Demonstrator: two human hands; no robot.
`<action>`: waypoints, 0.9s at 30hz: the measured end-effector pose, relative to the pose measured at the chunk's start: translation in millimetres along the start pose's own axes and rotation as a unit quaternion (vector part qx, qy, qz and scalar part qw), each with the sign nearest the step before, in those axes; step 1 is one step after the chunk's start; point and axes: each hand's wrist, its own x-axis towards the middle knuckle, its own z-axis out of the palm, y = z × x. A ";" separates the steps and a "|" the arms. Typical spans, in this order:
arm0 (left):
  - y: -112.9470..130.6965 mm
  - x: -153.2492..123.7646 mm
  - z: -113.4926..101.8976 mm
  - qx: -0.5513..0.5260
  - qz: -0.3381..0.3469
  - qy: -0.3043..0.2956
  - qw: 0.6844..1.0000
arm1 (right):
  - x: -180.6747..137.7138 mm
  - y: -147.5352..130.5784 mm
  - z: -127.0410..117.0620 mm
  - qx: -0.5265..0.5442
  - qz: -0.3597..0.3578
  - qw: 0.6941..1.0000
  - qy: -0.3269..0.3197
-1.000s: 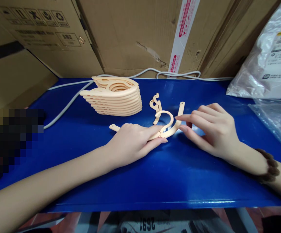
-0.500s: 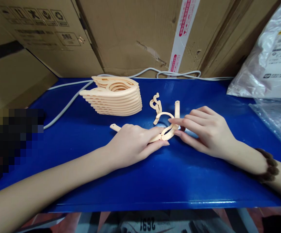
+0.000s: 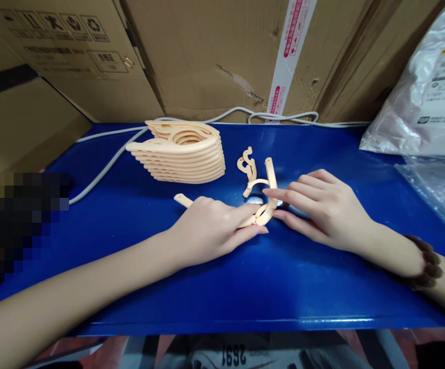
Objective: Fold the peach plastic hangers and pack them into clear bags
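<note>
A beige plastic folding hanger (image 3: 270, 177) is between my hands, one arm swung up and the other running under my left hand (image 3: 216, 225). My left thumb and fingers are closed around the hanger near its middle joint, hiding part of it. From the right side, my right hand (image 3: 322, 207) has its index finger laid across the raised arm, with the thumb close to its lower end. Just behind lie small beige hook pieces (image 3: 251, 169), partly overlapped in view by the hanger. A neat stack of folded beige hangers (image 3: 186, 159) stands beyond my left hand.
Cardboard boxes (image 3: 214, 61) line the back of the blue table (image 3: 222, 287). A pale cable (image 3: 103, 174) runs along the rear and left. Clear plastic packaging (image 3: 433, 189) and a labelled bag (image 3: 410, 113) lie at the right.
The raised hanger arm has swung a little to the left, towards my left hand. My right fingertips have moved left with it. My left hand stays put.
</note>
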 end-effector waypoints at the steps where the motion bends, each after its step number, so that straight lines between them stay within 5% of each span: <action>1: 0.0 -0.3 0.4 0.003 0.003 0.000 1.000 | 0.1 0.2 0.6 0.001 -0.003 1.000 -0.003; 10: -1.5 -0.8 3.1 0.060 0.073 0.025 0.995 | 2.0 1.6 -0.8 0.005 -0.004 1.000 -0.022; 19: -5.8 0.1 2.4 0.078 0.067 0.012 0.995 | 0.3 18.1 -4.4 0.012 0.135 0.989 -0.064; 27: -6.5 1.8 2.3 0.065 0.101 0.033 0.992 | -2.1 26.1 -6.1 0.052 0.201 0.978 -0.024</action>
